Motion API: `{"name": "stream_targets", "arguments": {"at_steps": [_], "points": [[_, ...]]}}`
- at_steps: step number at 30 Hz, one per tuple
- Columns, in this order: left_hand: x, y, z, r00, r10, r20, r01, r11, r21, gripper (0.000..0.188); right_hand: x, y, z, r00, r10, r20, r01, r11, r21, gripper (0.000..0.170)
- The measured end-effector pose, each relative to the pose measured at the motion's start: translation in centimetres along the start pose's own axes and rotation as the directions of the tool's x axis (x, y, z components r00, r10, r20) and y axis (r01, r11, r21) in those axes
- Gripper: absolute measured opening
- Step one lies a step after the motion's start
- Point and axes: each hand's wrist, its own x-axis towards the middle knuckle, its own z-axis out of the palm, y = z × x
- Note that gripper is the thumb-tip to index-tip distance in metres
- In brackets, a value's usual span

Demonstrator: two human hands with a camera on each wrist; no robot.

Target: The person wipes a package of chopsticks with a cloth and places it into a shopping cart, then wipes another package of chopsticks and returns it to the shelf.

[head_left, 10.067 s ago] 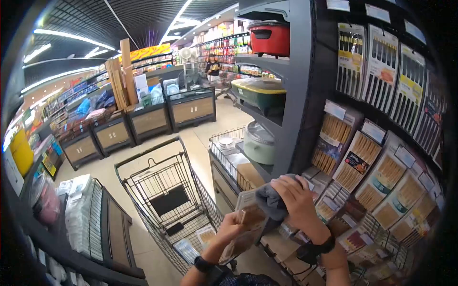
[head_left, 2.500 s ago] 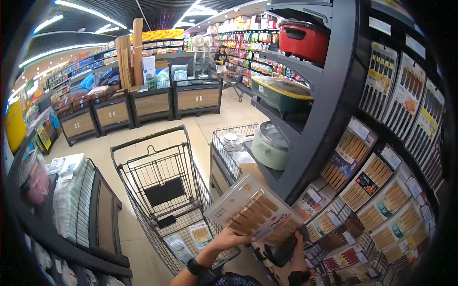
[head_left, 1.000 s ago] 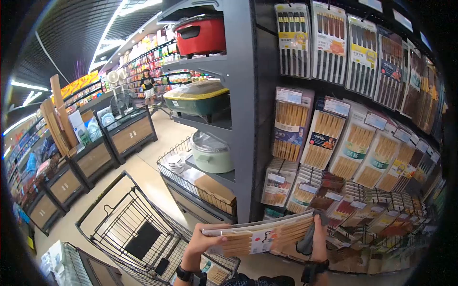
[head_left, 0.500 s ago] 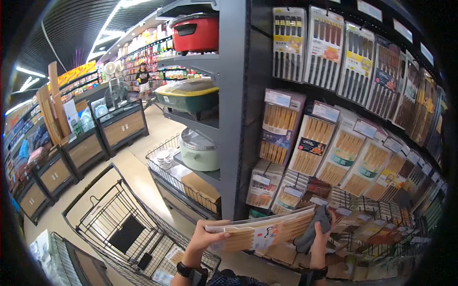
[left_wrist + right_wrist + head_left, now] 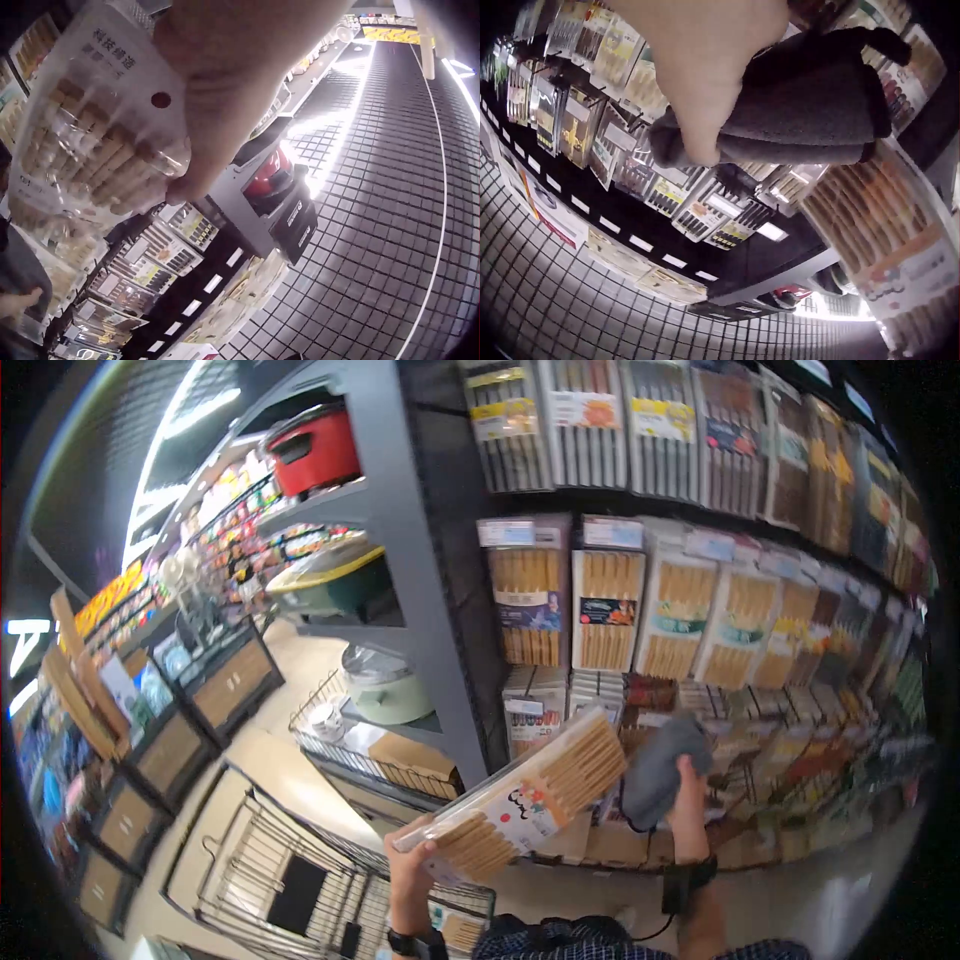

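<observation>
My left hand (image 5: 408, 872) grips a clear pack of light wooden chopsticks (image 5: 535, 795) by its near end, thumb on the front. The pack slants up to the right, and a white label with dark writing and a red dot crosses its middle. To the right of it, my right hand (image 5: 688, 810) holds a folded dark grey cloth (image 5: 660, 775), blurred in the head view. In the right wrist view the thumb presses on the cloth (image 5: 802, 112), while the chopstick pack (image 5: 885, 240) shows beside it. The left wrist view shows the pack (image 5: 90, 142) close up under the thumb.
A rack with hanging chopstick packs (image 5: 610, 605) fills the right side. Shelves at its end bear a red pot (image 5: 315, 450) and a pale green pot (image 5: 385, 690). A wire shopping cart (image 5: 270, 880) with packs inside stands at lower left, near a wire-edged display table (image 5: 340, 760).
The view has turned right towards the rack. The pack's far end has swung up and its label faces me more. The cloth, earlier at the pack's right end, is now apart from it.
</observation>
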Motion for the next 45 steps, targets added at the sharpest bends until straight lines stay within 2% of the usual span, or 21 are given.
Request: {"name": "stream_targets", "arguments": {"at_steps": [1, 2, 4, 5, 7, 11, 13, 15, 18, 20, 22, 23, 25, 27, 30, 33, 36, 37, 40, 41, 45], "points": [[-0.1, -0.7, -0.4, 1.000, -0.026, -0.009, 0.026, 1.000, -0.012, 0.054, 0.5, 0.9, -0.3, 0.996, 0.065, 0.065, -0.061, 0.996, -0.068, 0.071], [-0.2, -1.2, -0.9, 1.000, -0.003, -0.017, 0.003, 1.000, -0.022, 0.056, 0.6, 2.8, 0.3, 0.997, -0.056, 0.052, 0.065, 0.977, -0.201, 0.060], [-0.5, -1.9, -1.6, 0.998, 0.047, -0.049, -0.050, 0.997, -0.051, 0.060, -2.2, 0.9, 3.1, 0.954, -0.080, 0.290, 0.068, 0.996, 0.051, 0.054], [-0.6, -0.5, -0.7, 0.999, 0.027, 0.023, -0.027, 1.000, -0.004, 0.065, -2.5, 1.3, 3.4, 0.941, -0.068, 0.332, 0.069, 0.998, 0.007, 0.055], [-0.6, -1.0, -1.4, 0.999, -0.042, 0.010, 0.043, 0.997, -0.061, 0.067, -2.8, 2.2, 3.6, 0.907, -0.029, 0.421, 0.073, 0.993, -0.088, 0.056], [-0.8, -2.4, -2.2, 0.990, -0.131, 0.062, 0.132, 0.991, -0.021, 0.068, -3.9, 1.8, 3.9, 0.947, -0.105, 0.302, 0.123, 0.991, -0.042, 0.050], [-0.4, -3.2, -2.0, 0.977, -0.185, 0.109, 0.186, 0.983, 0.002, 0.067, -4.4, 1.2, 3.8, 0.958, -0.115, 0.261, 0.154, 0.979, -0.133, 0.047], [-0.9, -3.1, 0.1, 0.976, -0.211, 0.051, 0.213, 0.976, -0.037, 0.068, -5.3, 0.5, 4.2, 0.958, -0.187, 0.217, 0.218, 0.967, -0.129, 0.041], [-1.6, -3.4, 1.8, 0.981, -0.187, 0.050, 0.189, 0.981, -0.036, 0.071, -5.2, 0.5, 4.3, 0.985, -0.135, 0.112, 0.148, 0.983, -0.112, 0.038], [-1.5, -4.3, 1.5, 0.988, -0.113, 0.104, 0.111, 0.993, 0.031, 0.074, -5.5, 0.1, 4.6, 0.979, -0.123, 0.164, 0.145, 0.982, -0.124, 0.038], [-1.7, -4.9, 1.9, 0.988, -0.112, 0.102, 0.114, 0.993, -0.015, 0.075, -6.7, -0.9, 5.5, 0.965, -0.063, 0.254, 0.112, 0.976, -0.184, 0.039], [-1.8, -5.3, 2.6, 0.990, -0.086, 0.109, 0.088, 0.996, -0.020, 0.074, -7.5, -0.7, 6.1, 0.951, -0.135, 0.278, 0.205, 0.948, -0.242, 0.042], [-1.6, -5.5, 3.4, 0.991, -0.053, 0.125, 0.056, 0.998, -0.024, 0.071, -8.4, -1.2, 6.6, 0.958, 0.031, 0.285, 0.081, 0.925, -0.371, 0.046], [-1.3, -5.3, 3.6, 0.990, -0.037, 0.138, 0.040, 0.999, -0.018, 0.067, -7.9, 0.6, 6.5, 0.914, 0.124, 0.385, 0.005, 0.948, -0.317, 0.057], [-1.0, -4.3, 4.0, 0.993, -0.060, 0.102, 0.065, 0.997, -0.042, 0.066, -7.8, 0.4, 6.3, 0.840, 0.244, 0.485, -0.033, 0.915, -0.403, 0.058], [0.2, -3.8, 3.4, 0.993, -0.105, 0.047, 0.109, 0.990, -0.094, 0.069, -6.8, 1.8, 5.4, 0.832, 0.205, 0.516, 0.062, 0.889, -0.453, 0.065], [1.0, -3.3, 2.7, 0.995, -0.090, 0.052, 0.092, 0.994, -0.055, 0.074, -6.3, 1.6, 6.2, 0.850, 0.073, 0.522, 0.187, 0.884, -0.428, 0.070], [1.1, -3.1, 2.6, 0.994, -0.083, 0.064, 0.085, 0.996, -0.027, 0.076, -6.5, 0.7, 7.2, 0.838, 0.085, 0.539, 0.064, 0.966, -0.251, 0.068], [1.2, -3.0, 1.8, 0.994, -0.066, 0.083, 0.064, 0.997, 0.033, 0.077, -5.2, 0.6, 7.0, 0.910, 0.132, 0.393, -0.097, 0.989, -0.109, 0.060], [1.1, -3.2, 1.4, 0.994, -0.062, 0.085, 0.058, 0.997, 0.048, 0.076, -5.0, 0.0, 6.7, 0.943, 0.040, 0.331, 0.006, 0.990, -0.138, 0.053], [0.9, -3.3, 0.6, 0.993, -0.082, 0.080, 0.074, 0.992, 0.104, 0.075, -4.0, -1.8, 5.9, 0.979, -0.001, 0.206, 0.002, 1.000, -0.004, 0.046]]}}
